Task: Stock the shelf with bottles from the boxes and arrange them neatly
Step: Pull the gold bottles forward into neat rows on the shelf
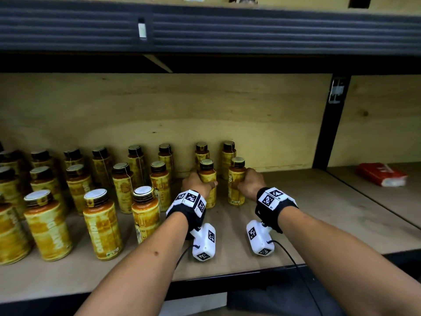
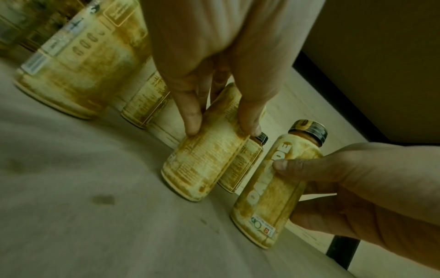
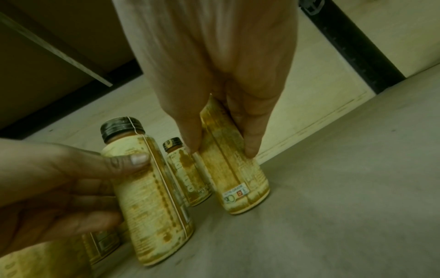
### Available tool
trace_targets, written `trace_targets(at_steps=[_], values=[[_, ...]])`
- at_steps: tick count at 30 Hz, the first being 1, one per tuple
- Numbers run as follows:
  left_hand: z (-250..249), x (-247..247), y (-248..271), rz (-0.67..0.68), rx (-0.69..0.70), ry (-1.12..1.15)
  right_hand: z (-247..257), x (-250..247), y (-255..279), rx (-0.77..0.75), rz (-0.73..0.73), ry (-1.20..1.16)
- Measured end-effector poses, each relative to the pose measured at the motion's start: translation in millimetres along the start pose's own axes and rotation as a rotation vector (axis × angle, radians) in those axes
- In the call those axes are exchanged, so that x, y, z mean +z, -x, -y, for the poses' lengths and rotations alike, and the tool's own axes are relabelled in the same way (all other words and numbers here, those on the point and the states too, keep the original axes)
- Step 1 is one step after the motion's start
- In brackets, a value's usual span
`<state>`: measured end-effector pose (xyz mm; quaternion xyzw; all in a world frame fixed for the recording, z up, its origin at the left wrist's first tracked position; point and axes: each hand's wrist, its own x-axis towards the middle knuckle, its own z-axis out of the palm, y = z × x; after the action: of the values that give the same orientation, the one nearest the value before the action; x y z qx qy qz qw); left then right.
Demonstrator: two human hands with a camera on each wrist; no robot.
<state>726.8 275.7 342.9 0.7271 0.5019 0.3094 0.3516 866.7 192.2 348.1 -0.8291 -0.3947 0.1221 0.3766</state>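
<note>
Left hand (image 1: 197, 184): wrapped round a bottle (image 1: 208, 179).
Right hand (image 1: 250, 181): wrapped round end bottle (image 1: 237, 181).
Risk: back-row bottles (image 1: 201, 152) may be toppled if pushed further.

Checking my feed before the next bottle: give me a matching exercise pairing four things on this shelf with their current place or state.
Things:
1. left hand
2. right hand
3. red and white packet
4. white clip

States:
A. on the upper shelf's dark rail
B. grips the yellow-labelled, black-capped bottle at the row's right end
C. lies in the neighbouring bay
D. grips the yellow-labelled bottle beside it

Pairs: 1-D, 2-B, 3-C, 4-A
</note>
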Motion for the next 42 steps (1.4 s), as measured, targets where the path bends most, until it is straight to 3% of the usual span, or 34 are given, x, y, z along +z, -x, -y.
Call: trace_targets(at_steps=[11, 16, 20, 24, 28, 31, 35, 42], values=[[-6.9, -2.2, 3.3, 0.008, -0.011, -0.059, -0.2, -0.1, 1.3, 0.022, -0.003, -0.031], [-12.8, -13.0, 25.5, 0.012, -0.026, -0.026, 5.3, -11.9, 22.1, 0.103, 0.02, -0.204], [1.2, -39.0, 73.2, 0.075, 0.091, 0.219, 4.0, -13.5, 59.1, 0.068, -0.103, -0.439], [46.2, -90.9, 132.0, 0.159, 0.144, 0.466, 7.5, 19.7, 115.2, 0.126, 0.024, -0.747], [117.9, -152.0, 158.4, -0.092, 0.11, 0.576, 25.3, 72.2, 167.3, 0.146, 0.136, -0.82], [174.7, -181.5, 145.5, -0.267, -0.002, 0.45, 45.7, 116.6, 185.1, 0.095, 0.111, -0.736], [201.9, -189.0, 118.4, -0.175, -0.086, 0.215, 76.1, 146.1, 192.5, -0.047, 0.106, -0.47], [191.3, -177.8, 97.6, -0.105, -0.04, -0.163, 82.0, 171.1, 174.7, -0.065, 0.023, -0.313]])
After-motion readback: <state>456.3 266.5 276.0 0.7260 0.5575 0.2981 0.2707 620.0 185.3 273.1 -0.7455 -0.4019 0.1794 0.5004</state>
